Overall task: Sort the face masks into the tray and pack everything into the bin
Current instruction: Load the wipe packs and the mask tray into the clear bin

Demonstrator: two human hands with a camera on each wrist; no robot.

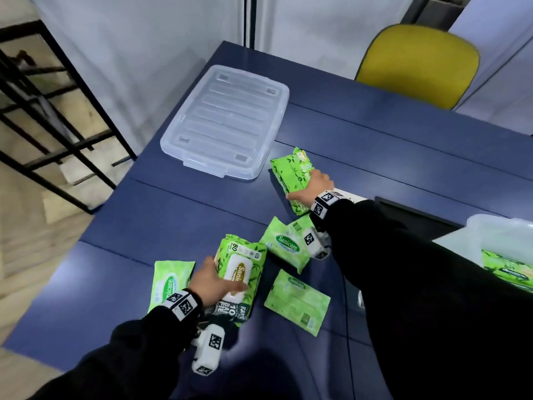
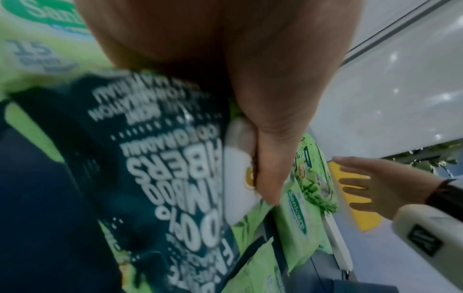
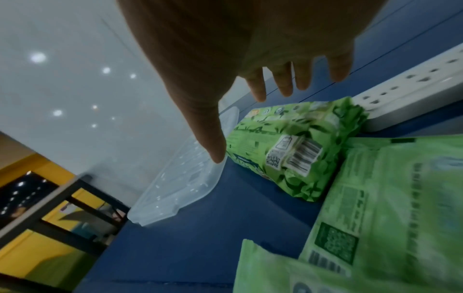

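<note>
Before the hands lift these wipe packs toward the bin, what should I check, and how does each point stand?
1. Left hand grips flap-lid pack: ok, thumb lies across it.
2. Right hand grips leafy pack: not ok, fingers are spread above it.
3. Bin uncovered: ok, clear lid lies flat on the table.
4. Room in bin: cannot tell, only a corner shows.
5. Leafy pack free of power strip: not ok, its end is against the strip.

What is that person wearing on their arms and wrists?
Both arms are in black long sleeves. The left hand and right hand are bare. Each wrist carries a black band with white square-code tags, and a white boxy camera bearing the same black-and-white markers hangs beneath.
</note>
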